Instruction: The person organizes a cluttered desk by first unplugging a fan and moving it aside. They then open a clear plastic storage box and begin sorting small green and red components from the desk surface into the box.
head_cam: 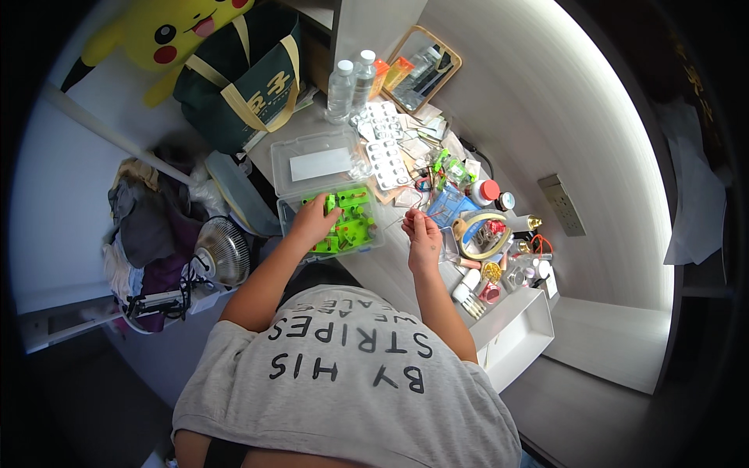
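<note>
In front of me lies a hinged clear plastic box (374,241) with several bright green plastic parts (355,230) in it. Some of these parts carry small red and metal pieces. My left hand (313,222) reaches over the box's left side and pinches an upright green plastic piece (330,203). To the right of the box, my right hand (423,237) holds thin red wires (432,215) between thumb and fingertips. Their ends stick out on both sides of the fingers. The box's transparent lid (279,167) lies folded back, with a white label (320,164) on it.
Behind the box are blister packs (387,164), two water bottles (340,93) and a framed mirror (404,88). A blue tray (450,202), a headband (468,251) and small jars crowd the right. An open white drawer (515,345) juts out; a green tote bag (234,88) stands at back left.
</note>
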